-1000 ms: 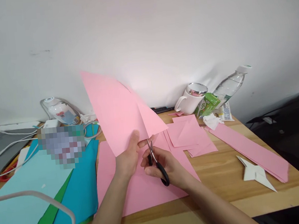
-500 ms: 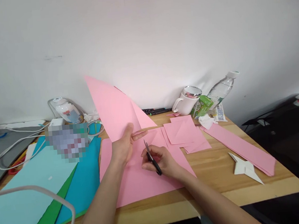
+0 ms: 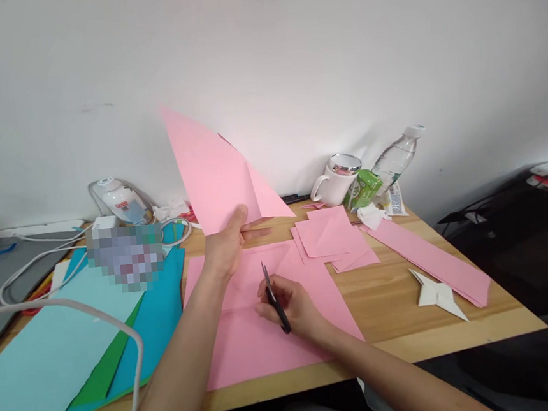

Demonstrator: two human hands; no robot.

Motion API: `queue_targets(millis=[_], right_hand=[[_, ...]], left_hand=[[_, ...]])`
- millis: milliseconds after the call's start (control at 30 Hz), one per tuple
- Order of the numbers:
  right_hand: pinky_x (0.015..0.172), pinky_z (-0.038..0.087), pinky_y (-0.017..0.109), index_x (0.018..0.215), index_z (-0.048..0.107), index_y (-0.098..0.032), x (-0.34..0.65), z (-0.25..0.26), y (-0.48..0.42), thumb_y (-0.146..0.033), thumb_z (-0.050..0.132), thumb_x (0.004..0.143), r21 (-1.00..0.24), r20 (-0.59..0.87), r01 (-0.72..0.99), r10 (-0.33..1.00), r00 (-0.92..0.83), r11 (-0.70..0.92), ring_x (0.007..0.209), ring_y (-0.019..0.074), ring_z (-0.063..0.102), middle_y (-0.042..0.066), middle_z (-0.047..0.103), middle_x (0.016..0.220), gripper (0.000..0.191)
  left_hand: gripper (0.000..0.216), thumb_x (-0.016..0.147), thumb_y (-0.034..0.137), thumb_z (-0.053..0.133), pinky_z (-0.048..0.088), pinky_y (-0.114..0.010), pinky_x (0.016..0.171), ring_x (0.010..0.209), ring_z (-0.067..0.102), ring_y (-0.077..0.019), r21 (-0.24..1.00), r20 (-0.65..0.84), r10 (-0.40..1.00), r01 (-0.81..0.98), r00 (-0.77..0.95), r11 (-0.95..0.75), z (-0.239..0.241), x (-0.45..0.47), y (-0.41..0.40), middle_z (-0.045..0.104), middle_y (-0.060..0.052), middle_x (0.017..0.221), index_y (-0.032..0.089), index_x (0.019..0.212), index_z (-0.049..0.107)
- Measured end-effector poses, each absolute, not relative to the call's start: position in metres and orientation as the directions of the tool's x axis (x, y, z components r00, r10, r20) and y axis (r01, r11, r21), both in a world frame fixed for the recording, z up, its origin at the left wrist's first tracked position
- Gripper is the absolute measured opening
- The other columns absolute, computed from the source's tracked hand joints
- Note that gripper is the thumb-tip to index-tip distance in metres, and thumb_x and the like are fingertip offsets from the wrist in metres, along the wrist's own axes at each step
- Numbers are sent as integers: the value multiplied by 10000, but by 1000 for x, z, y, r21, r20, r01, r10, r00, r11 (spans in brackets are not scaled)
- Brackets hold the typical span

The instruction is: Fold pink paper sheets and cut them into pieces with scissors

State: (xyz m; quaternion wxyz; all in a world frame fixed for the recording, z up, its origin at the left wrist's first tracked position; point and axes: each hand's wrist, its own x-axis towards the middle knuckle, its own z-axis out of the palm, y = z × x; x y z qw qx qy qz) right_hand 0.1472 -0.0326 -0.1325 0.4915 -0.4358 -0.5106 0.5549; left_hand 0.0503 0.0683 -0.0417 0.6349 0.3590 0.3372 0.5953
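My left hand (image 3: 229, 242) pinches the lower edge of a raised pink sheet of paper (image 3: 216, 178), thumb in front and fingers behind. The sheet stands up with a crease near its right side and a pointed corner at the upper left. My right hand (image 3: 295, 306) holds black-handled scissors (image 3: 276, 301), blades pointing up and away from me, apart from the raised sheet. Whether the blades are fully closed is hard to make out. Beneath both hands, a large pink sheet (image 3: 268, 353) lies flat on the wooden table (image 3: 388, 304).
Right of the hands are pink squares (image 3: 327, 234), long pink strips (image 3: 432, 262) and a white folded paper star (image 3: 436, 295). A mug (image 3: 336, 181), green box (image 3: 363, 188) and water bottle (image 3: 397, 159) stand behind. Blue and green sheets (image 3: 164, 324) and a white cable (image 3: 136, 352) lie left.
My left hand has lifted the pink sheet higher and slightly to the right. My right hand with the scissors has shifted slightly down. The view has also moved a little.
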Motion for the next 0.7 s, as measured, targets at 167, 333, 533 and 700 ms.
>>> queue_targets(millis=[167, 333, 533, 700], right_hand=[[495, 354, 199, 713, 525, -190, 150, -134, -54, -163, 731, 643, -997, 55, -63, 984, -170, 45, 524, 82, 432, -55, 505, 597, 219], [536, 410, 214, 764, 520, -196, 148, -142, -69, -118, 683, 666, -995, 102, -20, 983, -151, 100, 548, 94, 484, -35, 556, 646, 206], [713, 472, 327, 950, 514, -212, 151, -146, -51, -52, 603, 663, -741, 470, 400, 842, -264, 539, 836, 208, 546, 67, 603, 893, 341], [713, 467, 343, 936, 500, -222, 153, -146, -17, -73, 598, 659, -622, 504, 480, 786, -359, 618, 831, 224, 533, 69, 606, 875, 330]], left_hand=[[414, 742, 168, 637, 607, -349, 651, 853, 692, -250, 852, 22, 994, -522, 111, 39, -49, 60, 76, 661, -81, 1091, 172, 1147, 552], [467, 718, 215, 670, 601, -340, 653, 878, 686, -267, 816, 5, 995, -575, 104, 56, -65, 67, 80, 681, -95, 1059, 161, 1161, 533], [400, 700, 251, 700, 595, -343, 672, 893, 682, -275, 772, 40, 995, -635, 95, 30, -74, 61, 87, 704, -70, 1001, 185, 1076, 580], [359, 672, 222, 726, 587, -350, 705, 909, 678, -270, 750, 39, 999, -661, 24, -14, -67, 46, 93, 723, -47, 924, 194, 1007, 600]])
